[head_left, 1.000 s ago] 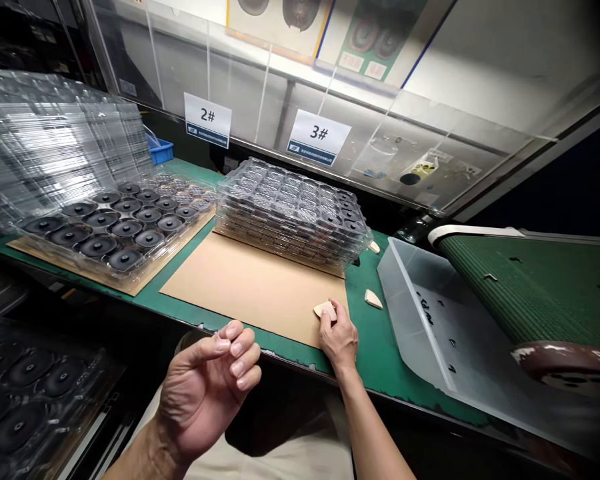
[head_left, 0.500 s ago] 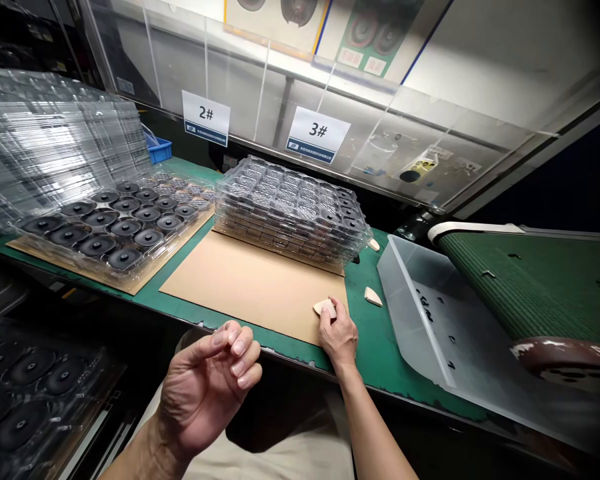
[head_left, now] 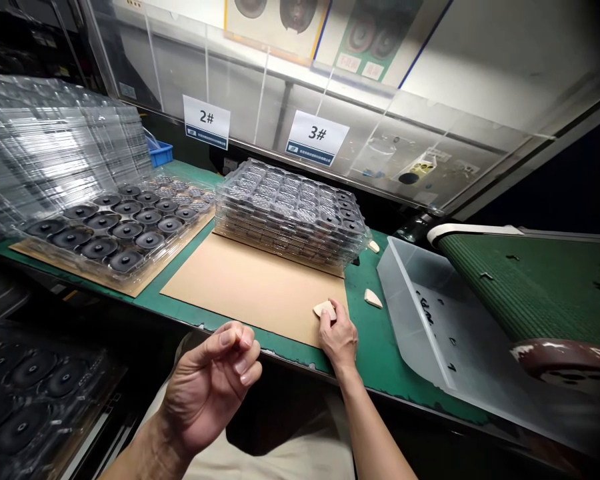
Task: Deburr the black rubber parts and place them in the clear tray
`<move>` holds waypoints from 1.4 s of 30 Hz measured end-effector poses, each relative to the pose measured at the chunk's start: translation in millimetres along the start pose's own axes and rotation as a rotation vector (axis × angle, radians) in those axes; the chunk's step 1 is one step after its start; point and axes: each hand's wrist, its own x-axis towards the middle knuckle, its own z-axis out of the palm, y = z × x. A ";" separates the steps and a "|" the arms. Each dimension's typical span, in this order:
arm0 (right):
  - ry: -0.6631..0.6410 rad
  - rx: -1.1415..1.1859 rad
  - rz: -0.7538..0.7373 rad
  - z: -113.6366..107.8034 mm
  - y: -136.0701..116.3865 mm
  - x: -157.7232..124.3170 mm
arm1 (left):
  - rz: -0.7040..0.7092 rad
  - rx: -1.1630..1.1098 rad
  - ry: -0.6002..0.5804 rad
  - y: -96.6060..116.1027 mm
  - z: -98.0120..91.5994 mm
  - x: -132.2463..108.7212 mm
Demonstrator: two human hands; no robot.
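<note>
My left hand (head_left: 207,387) hovers in front of the bench edge with its fingers curled and the thumb pressed to the fingertips; I see nothing in it. My right hand (head_left: 338,339) rests on the near right corner of a brown cardboard sheet (head_left: 250,283), its fingers closed on a small pale wedge-shaped piece (head_left: 325,309). A second pale wedge (head_left: 373,299) lies on the green mat (head_left: 367,347) just right of the sheet. A stack of clear blister trays (head_left: 290,213) stands at the far end of the cardboard.
At left an open tray of black round speaker parts (head_left: 113,230) lies on another cardboard, with a tall pile of clear trays (head_left: 45,143) behind. A translucent bin (head_left: 430,320) and a green conveyor belt (head_left: 530,287) are at right. More filled trays (head_left: 25,393) sit below left.
My left hand's fingers have curled in tighter against the thumb. My right hand has stayed on the wedge piece.
</note>
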 end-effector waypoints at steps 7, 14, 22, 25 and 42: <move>-0.003 -0.010 0.011 1.0 0.7 0.2 | -0.042 -0.026 0.019 2.9 1.4 -1.4; -0.007 -0.012 0.011 2.1 3.5 0.6 | -0.057 -0.118 -0.019 4.7 2.8 -4.1; 0.003 -0.011 0.011 2.8 3.9 0.8 | 0.004 -0.001 -0.074 2.4 -4.8 -6.6; 0.002 -0.011 0.009 2.8 4.4 0.6 | 0.013 0.020 -0.073 1.4 -7.1 -6.2; 0.008 -0.012 0.006 2.1 2.8 0.0 | 0.021 0.050 -0.083 -1.1 -9.0 -3.8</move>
